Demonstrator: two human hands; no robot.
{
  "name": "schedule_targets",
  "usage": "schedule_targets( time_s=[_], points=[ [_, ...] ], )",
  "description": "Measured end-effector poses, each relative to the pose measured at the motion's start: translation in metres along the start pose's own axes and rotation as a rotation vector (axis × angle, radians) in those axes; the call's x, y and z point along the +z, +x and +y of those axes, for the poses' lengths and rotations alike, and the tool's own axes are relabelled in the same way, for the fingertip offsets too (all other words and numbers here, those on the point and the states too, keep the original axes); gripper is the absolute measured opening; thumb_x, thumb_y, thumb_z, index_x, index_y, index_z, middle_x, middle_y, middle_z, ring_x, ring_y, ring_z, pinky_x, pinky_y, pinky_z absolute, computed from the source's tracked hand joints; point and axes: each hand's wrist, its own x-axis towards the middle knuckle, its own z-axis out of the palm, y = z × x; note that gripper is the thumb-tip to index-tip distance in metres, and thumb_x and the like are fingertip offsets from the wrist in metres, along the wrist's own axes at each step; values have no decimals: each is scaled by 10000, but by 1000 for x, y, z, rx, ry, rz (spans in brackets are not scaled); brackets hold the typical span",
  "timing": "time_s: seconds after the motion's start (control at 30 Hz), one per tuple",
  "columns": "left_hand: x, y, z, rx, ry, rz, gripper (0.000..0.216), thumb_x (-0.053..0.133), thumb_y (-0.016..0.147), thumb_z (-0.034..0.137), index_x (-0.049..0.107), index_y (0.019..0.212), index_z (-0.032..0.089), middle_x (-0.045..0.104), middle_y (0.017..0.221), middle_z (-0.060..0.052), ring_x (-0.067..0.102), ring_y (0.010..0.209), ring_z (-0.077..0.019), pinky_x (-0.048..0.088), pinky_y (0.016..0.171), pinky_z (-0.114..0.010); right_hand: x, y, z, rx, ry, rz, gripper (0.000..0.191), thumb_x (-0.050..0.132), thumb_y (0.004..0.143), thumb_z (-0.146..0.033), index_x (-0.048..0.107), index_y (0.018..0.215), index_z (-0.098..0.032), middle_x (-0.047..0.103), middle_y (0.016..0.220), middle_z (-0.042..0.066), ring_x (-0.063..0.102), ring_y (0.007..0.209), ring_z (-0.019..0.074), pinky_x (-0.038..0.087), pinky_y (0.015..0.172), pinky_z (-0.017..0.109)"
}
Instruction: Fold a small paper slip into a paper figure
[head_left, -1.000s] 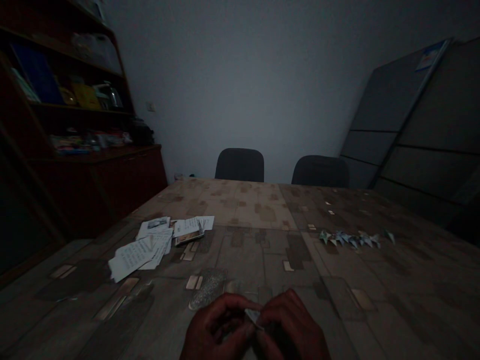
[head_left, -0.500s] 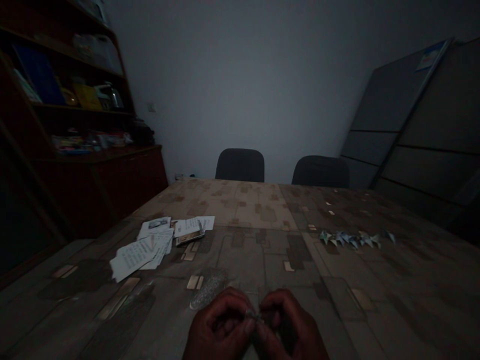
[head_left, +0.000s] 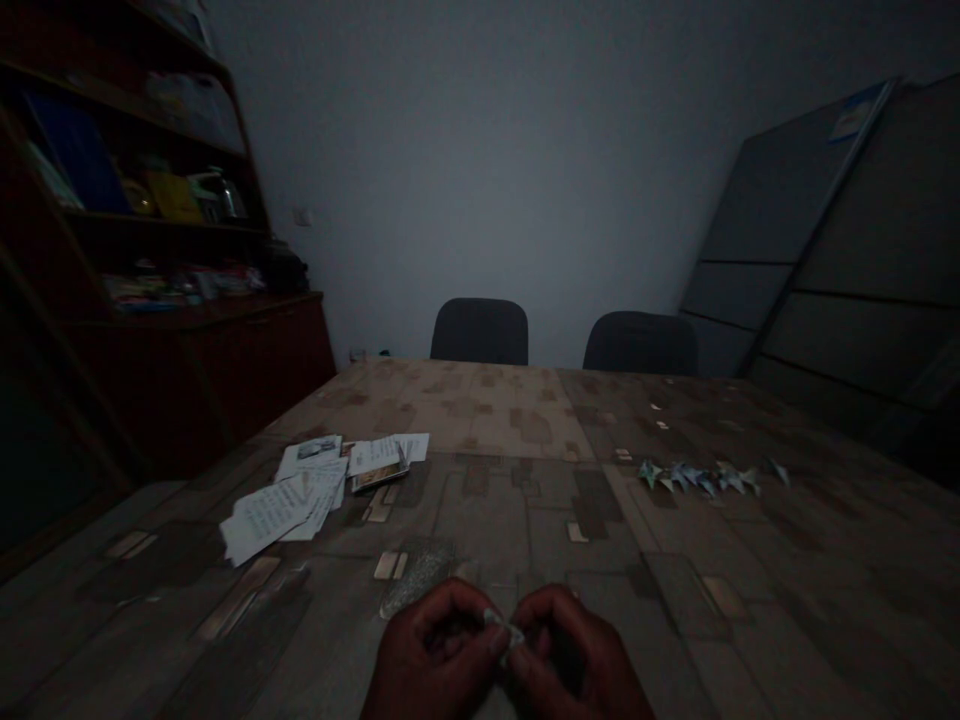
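My left hand (head_left: 435,660) and my right hand (head_left: 574,655) meet at the near edge of the table (head_left: 525,430), fingers curled. Between their fingertips they pinch a small pale folded paper piece (head_left: 504,630), mostly hidden by the fingers. To the right, farther out, a row of several small folded paper shapes (head_left: 705,477) lies on the tabletop. A glittery grey strip (head_left: 417,577) lies just beyond my left hand.
Several loose white paper slips (head_left: 300,495) are scattered on the left of the table. Two dark chairs (head_left: 480,330) stand at the far side. A wooden shelf unit (head_left: 135,260) fills the left wall. Grey panels (head_left: 817,260) lean at the right. The room is dim.
Both hands stayed together at the table's near edge, turning the small paper piece between the fingertips. It showed more a second ago and is now more tucked in.
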Motion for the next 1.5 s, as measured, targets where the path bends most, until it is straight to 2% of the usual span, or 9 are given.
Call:
schedule_targets(
  time_s=[0.3, 0.63, 0.7, 0.8, 0.9, 1.0, 1.1, 1.27, 1.5],
  points=[
    [-6, 5, -12, -90, -187, -127, 435, 912, 551, 486, 628, 597, 159, 597, 530, 32, 517, 541, -120, 402, 559, -226, -2, 5, -3, 120, 91, -7, 188, 598, 811, -349, 584, 733, -179, 541, 651, -13, 512, 618, 144, 361, 558, 225],
    [-18, 11, -19, -19, 143, -314, 388, 773, 707, 499, 646, 595, 149, 637, 558, -22, 516, 540, -145, 346, 536, -242, -15, 15, 2, 201, 114, -26, 84, 554, 756, -243, 581, 718, -173, 541, 663, -15, 517, 652, 157, 379, 590, 235],
    [-22, 11, -19, 110, 384, -363, 304, 680, 795, 388, 645, 598, 160, 620, 566, -16, 525, 551, -153, 337, 535, -245, -20, 16, 6, 172, 11, -93, 79, 534, 735, -188, 607, 711, -170, 553, 672, -9, 533, 650, 162, 385, 585, 239],
    [-27, 15, -16, 496, 764, -412, 138, 582, 838, 197, 684, 748, 172, 674, 718, -49, 601, 695, -203, 408, 612, -268, -25, 16, 10, 59, -230, -103, 131, 525, 723, -107, 633, 699, -176, 602, 697, 4, 572, 706, 186, 414, 669, 280],
    [-27, 21, -14, 888, 936, -551, 223, 483, 899, 113, 669, 999, 185, 719, 880, -83, 614, 774, -212, 455, 681, -290, -26, 15, 16, -22, -406, -105, 170, 533, 711, -43, 627, 718, -185, 646, 737, 10, 597, 776, 208, 413, 779, 341],
    [-23, 24, -15, 1147, 1015, -573, 248, 424, 992, 149, 651, 1067, 215, 741, 887, -71, 605, 762, -203, 459, 691, -296, -25, 14, 26, -64, -507, -116, 185, 557, 695, -13, 607, 732, -188, 651, 774, 8, 599, 798, 209, 388, 833, 373],
    [-19, 22, -16, 1229, 1105, -612, 241, 430, 1011, 140, 651, 1070, 214, 754, 911, -59, 610, 779, -199, 457, 720, -307, -22, 13, 33, -60, -559, -123, 201, 577, 679, -15, 612, 756, -198, 652, 822, 19, 588, 848, 232, 372, 803, 360],
    [-20, 23, -22, 1237, 1159, -632, 204, 481, 994, 133, 664, 935, 200, 740, 781, -28, 594, 708, -189, 438, 764, -328, -26, 17, 27, 54, -512, -139, 214, 576, 675, -21, 616, 792, -196, 650, 856, 13, 581, 888, 239, 356, 787, 346],
    [-22, 25, -26, 1233, 1203, -634, 122, 569, 953, 124, 650, 934, 213, 760, 845, -19, 619, 723, -183, 395, 942, -370, -36, 25, 24, 137, -517, -76, 222, 557, 663, 12, 619, 747, -184, 636, 801, 6, 591, 836, 224, 360, 739, 315]
  ],
)
